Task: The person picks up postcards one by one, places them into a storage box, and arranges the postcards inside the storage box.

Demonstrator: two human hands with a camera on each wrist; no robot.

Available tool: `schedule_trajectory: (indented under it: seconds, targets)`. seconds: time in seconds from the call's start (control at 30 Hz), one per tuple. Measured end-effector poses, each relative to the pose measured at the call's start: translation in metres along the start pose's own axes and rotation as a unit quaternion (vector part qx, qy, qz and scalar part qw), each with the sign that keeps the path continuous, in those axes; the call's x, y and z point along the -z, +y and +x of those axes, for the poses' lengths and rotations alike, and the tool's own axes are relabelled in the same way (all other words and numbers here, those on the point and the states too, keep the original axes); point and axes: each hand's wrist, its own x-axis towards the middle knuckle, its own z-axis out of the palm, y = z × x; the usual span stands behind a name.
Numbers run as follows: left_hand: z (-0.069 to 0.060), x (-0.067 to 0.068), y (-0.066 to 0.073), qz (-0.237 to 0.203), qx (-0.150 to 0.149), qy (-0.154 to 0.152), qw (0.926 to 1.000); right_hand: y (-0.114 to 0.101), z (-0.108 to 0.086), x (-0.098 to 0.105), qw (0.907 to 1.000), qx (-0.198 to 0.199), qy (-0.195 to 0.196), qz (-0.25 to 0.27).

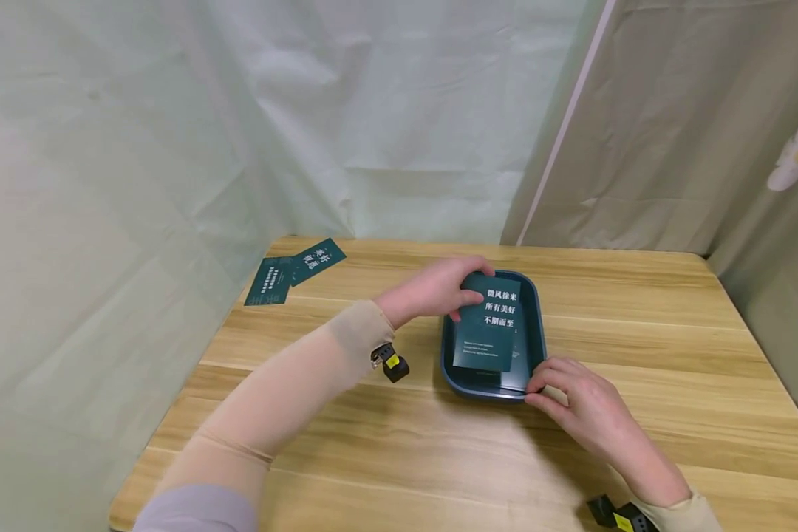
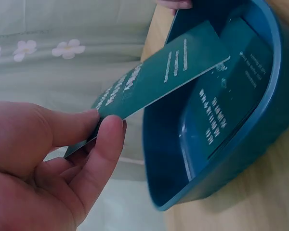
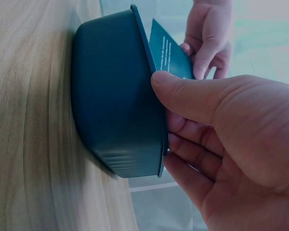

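Note:
A dark green card [image 1: 482, 340] with white print is pinched between the thumb and fingers of my left hand [image 1: 437, 288]. It hangs tilted over a dark blue plastic tub [image 1: 540, 318], its lower end reaching inside the rim. Another green card [image 2: 231, 96] lies in the tub, partly covered by the held one in the head view. My right hand [image 1: 588, 403] grips the tub's near right corner, the thumb [image 3: 176, 89] on the outside of the rim and the fingers curled over it.
Two more green cards, one [image 1: 269, 282] partly overlapping the other [image 1: 319, 260], lie at the table's far left corner. The wooden table [image 1: 386, 458] has its back edge against pale curtains [image 1: 399, 118]. Black wrist cameras [image 1: 395, 365] hang below both forearms.

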Motion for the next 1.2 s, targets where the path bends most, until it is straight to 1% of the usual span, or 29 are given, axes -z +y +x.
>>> schedule_trajectory:
  seconds: [0.1, 0.2, 0.33, 0.47, 0.63, 0.8, 0.87, 0.93, 1.03, 1.1, 1.2]
  targets:
    - [0.004, -0.008, -0.002, -0.006, -0.001, -0.024, 0.9997, 0.0, 0.0, -0.001, 1.0, 0.0, 0.001, 0.002]
    - [0.009, -0.015, -0.005, -0.003, 0.009, -0.039, 0.9992, 0.0, 0.0, -0.001, 1.0, 0.0, 0.001, 0.005]
    - [0.016, -0.023, -0.009, -0.006, 0.019, -0.049, 0.9986, 0.0, 0.0, -0.001, 1.0, -0.002, 0.002, 0.004]
    - [0.023, -0.032, -0.012, -0.011, 0.018, -0.063, 0.9978, 0.0, 0.0, -0.002, 1.0, -0.003, 0.0, 0.004]
    - [0.029, -0.04, -0.016, 0.006, 0.025, -0.071, 0.9972, 0.0, 0.0, -0.002, 0.9999, -0.007, -0.008, 0.008]
    - [0.035, -0.045, -0.02, 0.063, 0.033, -0.066, 0.9953, 0.0, 0.001, -0.002, 1.0, 0.001, -0.003, 0.003]
    - [0.037, -0.047, -0.021, 0.101, 0.032, -0.062, 0.9924, 0.0, 0.002, -0.002, 1.0, 0.006, 0.0, 0.001]
    - [0.04, -0.05, -0.022, 0.146, 0.028, -0.059, 0.9871, 0.0, 0.002, -0.002, 1.0, 0.006, 0.001, 0.002]
    - [0.045, -0.054, -0.022, 0.209, 0.021, -0.053, 0.9764, 0.0, 0.001, -0.001, 1.0, 0.007, 0.003, 0.004]
    - [0.048, -0.057, -0.023, 0.238, 0.021, -0.051, 0.9698, 0.0, 0.001, -0.001, 0.9999, 0.009, 0.005, 0.004]
    - [0.052, -0.061, -0.024, 0.27, 0.029, -0.049, 0.9613, 0.001, 0.001, -0.002, 0.9998, 0.015, 0.01, 0.003]
